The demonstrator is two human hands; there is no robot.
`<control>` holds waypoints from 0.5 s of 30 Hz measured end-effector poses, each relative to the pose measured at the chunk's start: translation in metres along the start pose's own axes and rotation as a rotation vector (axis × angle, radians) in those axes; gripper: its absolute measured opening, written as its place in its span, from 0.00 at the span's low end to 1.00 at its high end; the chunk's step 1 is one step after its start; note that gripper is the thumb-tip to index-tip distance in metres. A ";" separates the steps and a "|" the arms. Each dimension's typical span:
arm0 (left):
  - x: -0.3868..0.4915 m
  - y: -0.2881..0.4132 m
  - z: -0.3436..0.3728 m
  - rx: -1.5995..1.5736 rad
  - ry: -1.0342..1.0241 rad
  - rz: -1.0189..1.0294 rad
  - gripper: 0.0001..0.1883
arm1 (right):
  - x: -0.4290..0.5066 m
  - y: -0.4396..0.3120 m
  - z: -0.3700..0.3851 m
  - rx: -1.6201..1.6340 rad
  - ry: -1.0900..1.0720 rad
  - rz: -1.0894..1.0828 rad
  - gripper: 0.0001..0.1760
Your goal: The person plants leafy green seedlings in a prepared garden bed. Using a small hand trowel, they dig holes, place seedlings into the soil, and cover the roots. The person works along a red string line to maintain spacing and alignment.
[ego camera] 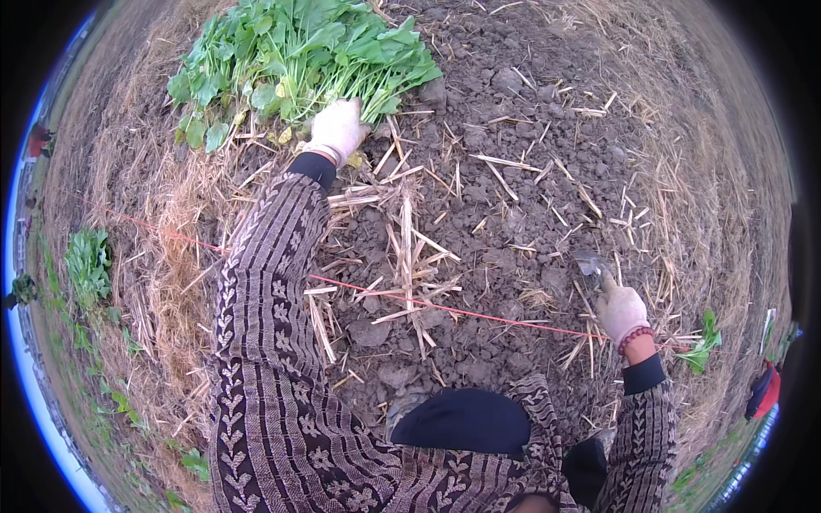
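Observation:
My left hand, in a pale glove, reaches into the stem ends of a large pile of leafy green seedlings. Its fingertips are hidden among the stems, so whether they grip any is unclear. On the right, my gloved right hand is closed around a small hand tool with a metal blade, seemingly a trowel. The blade is at the soil, and its handle is covered by the hand. A red string stretches across the ground, passing beneath my left forearm and close to my right hand.
Cloddy dark soil strewn with straw pieces lies before me. A single seedling stands or lies right of my right hand. Another bunch of greens sits far left. A person in red and dark clothing is at the right rim.

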State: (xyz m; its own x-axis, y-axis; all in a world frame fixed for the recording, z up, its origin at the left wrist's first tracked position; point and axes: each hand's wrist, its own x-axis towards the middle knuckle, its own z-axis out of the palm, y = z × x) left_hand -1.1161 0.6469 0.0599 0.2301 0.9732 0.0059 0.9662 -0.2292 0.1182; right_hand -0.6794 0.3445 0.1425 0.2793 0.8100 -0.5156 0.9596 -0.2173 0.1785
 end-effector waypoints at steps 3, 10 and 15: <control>0.021 0.001 0.039 0.118 -0.105 -0.016 0.13 | -0.001 0.001 0.000 0.019 -0.014 0.030 0.27; 0.047 0.000 0.044 0.036 -0.188 -0.218 0.15 | -0.002 0.005 0.002 0.013 -0.014 0.025 0.28; 0.045 -0.024 0.003 -1.043 -0.402 -0.404 0.20 | -0.001 0.012 0.008 0.025 -0.021 0.013 0.28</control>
State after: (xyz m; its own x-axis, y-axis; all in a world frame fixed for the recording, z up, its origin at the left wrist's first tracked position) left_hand -1.1286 0.6957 0.0542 0.1301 0.8517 -0.5076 0.4591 0.4020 0.7922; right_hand -0.6684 0.3364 0.1385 0.2925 0.7952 -0.5311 0.9563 -0.2417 0.1647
